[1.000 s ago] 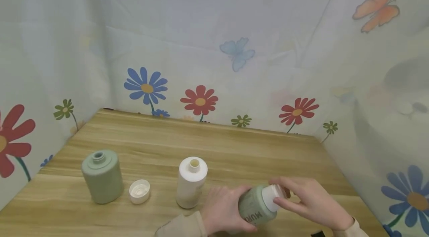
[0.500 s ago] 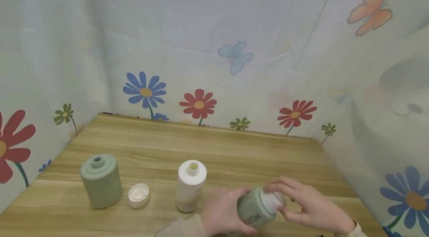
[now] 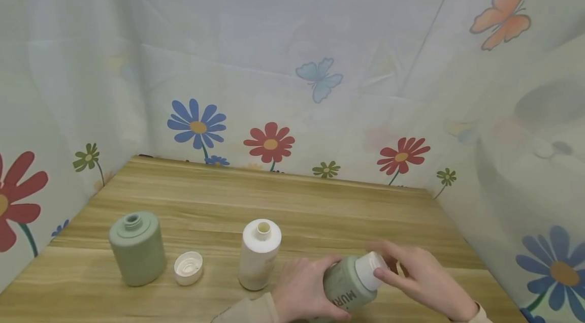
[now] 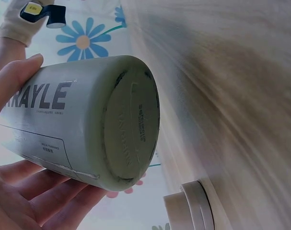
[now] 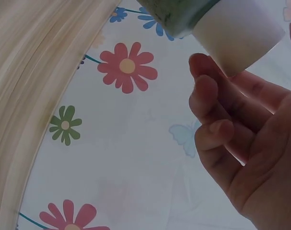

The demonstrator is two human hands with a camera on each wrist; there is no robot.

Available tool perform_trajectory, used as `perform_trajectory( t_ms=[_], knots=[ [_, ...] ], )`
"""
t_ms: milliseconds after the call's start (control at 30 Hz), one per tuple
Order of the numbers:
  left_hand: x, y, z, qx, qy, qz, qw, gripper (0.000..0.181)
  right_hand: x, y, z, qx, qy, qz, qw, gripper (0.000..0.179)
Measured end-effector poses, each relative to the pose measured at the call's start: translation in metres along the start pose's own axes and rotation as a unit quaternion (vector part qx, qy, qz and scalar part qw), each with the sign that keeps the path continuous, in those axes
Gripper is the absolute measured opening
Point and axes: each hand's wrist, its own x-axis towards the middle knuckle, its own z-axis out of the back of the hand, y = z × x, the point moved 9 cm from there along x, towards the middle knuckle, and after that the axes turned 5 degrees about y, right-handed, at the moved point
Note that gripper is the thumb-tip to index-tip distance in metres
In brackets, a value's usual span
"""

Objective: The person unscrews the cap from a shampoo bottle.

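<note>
My left hand (image 3: 305, 287) grips a green bottle (image 3: 344, 285) round its body and holds it tilted, neck to the right. In the left wrist view the green bottle's base (image 4: 133, 124) faces the camera, with the thumb above and fingers below. A white cap (image 3: 369, 269) sits on its neck. My right hand (image 3: 422, 275) holds this cap, thumb at its near side and the other fingers behind it. The right wrist view has the curled fingers (image 5: 217, 127) close under the cap, partly hidden by the view's edge.
Left on the wooden table (image 3: 205, 196) stand an uncapped green bottle (image 3: 138, 249) and an uncapped white bottle (image 3: 259, 257). Between them a white cap (image 3: 188, 267) lies hollow side up. A flowered cloth (image 3: 256, 74) hangs behind and at both sides.
My right hand's fingers closed in over the cap's end, then drew back to its sides. The left hand and green bottle have barely moved. The head view has tilted slightly up.
</note>
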Motion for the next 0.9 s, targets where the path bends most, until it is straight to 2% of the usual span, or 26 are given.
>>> perform_trajectory(
  t_ms=[167, 300, 433, 600, 700, 800, 900],
  knots=[
    [0.0, -0.001, -0.001, 0.011, -0.004, -0.006, 0.9999, 0.073, 0.0, 0.0, -0.002, 0.008, 0.009, -0.011, 0.9999, 0.019],
    [-0.001, -0.002, -0.002, 0.026, -0.009, -0.015, 0.9995, 0.073, -0.003, 0.004, -0.003, 0.009, 0.025, 0.001, 0.9996, 0.026],
    [-0.002, -0.004, -0.001, 0.049, -0.022, -0.017, 0.9984, 0.075, -0.007, 0.014, -0.002, -0.01, 0.03, 0.052, 0.9981, 0.034],
    [-0.002, -0.003, -0.002, 0.056, -0.02, -0.01, 0.9982, 0.077, -0.012, 0.025, -0.001, -0.038, 0.029, 0.121, 0.9915, 0.05],
    [-0.002, -0.003, -0.002, 0.049, -0.014, -0.009, 0.9986, 0.077, -0.014, 0.028, 0.0, -0.039, 0.027, 0.141, 0.9889, 0.054],
    [-0.002, -0.003, -0.002, 0.047, -0.014, -0.011, 0.9987, 0.076, -0.012, 0.023, -0.003, 0.002, 0.044, 0.11, 0.993, 0.05],
    [-0.002, -0.004, -0.003, 0.044, -0.014, -0.014, 0.9988, 0.074, -0.007, 0.011, -0.008, 0.044, 0.066, 0.035, 0.9962, 0.048]
  ],
)
